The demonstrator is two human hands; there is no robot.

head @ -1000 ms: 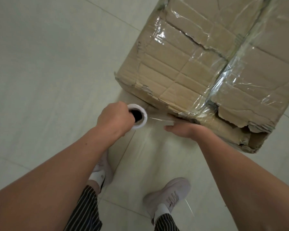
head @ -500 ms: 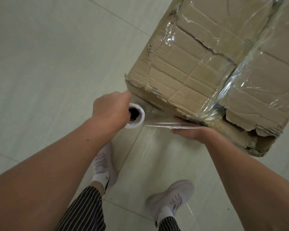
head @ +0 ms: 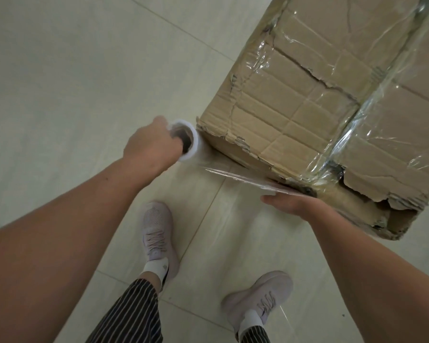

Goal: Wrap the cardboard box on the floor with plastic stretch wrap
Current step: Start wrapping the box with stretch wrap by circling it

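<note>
On the pale tiled floor (head: 60,82), at the left, the left hand (head: 151,144) is seen closed round the upper end of the stretch wrap roll (head: 187,142), its fingers (head: 170,138) curled over the white rim and partly into the dark core. The roll is held upright, its long axis pointing almost straight at the camera, so that little more than its open end is shown. It is just beside the torn near-left corner of the cardboard box (head: 307,107), though whether it touches that corner cannot be told. From the roll a clear sheet of film (head: 240,178) is drawn taut to the right, along the near side of the box. There it is met by the right hand (head: 290,203), whose fingers (head: 270,199) are held straight and together against the film, with nothing gripped. The box stands on the floor at the upper right, already crossed by bands of glossy wrap over its cracked top and its ragged near-right corner. The coming move is judged to turn on that near-left corner: the box lies to the right of the roll and beyond it, and the left hand is the nearer, so the roll would be carried round by it while the film is pinned by the right. No brand, label or legible writing can be made out on box, roll or film.
</note>
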